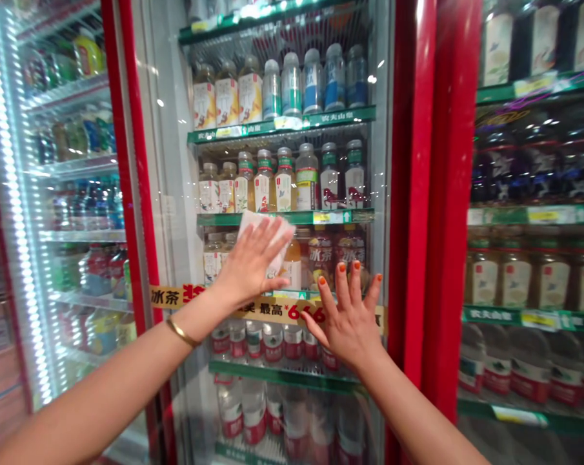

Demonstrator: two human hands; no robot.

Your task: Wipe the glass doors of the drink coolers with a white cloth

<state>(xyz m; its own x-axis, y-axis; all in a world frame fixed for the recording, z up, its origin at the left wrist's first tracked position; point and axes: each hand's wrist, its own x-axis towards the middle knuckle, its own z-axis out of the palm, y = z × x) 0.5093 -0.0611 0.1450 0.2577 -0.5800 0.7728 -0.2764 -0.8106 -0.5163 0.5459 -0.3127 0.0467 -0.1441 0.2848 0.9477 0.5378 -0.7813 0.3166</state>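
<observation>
Spreading its fingers flat, the left hand (253, 261) covers most of a thin, soft-looking white cloth (249, 221), which lies under the palm and fingers against a smooth glass door (173, 168), its edges showing above and to the right. A rounded, shiny gold-coloured bangle (182, 332) circles that wrist. The right hand (352, 320), fingers fanned apart, overlaps a flat printed strip (275, 311); contact is unclear. Behind the glass stand rounded, capped bottles (284, 181); glossy red framing (420, 258) runs alongside.
</observation>
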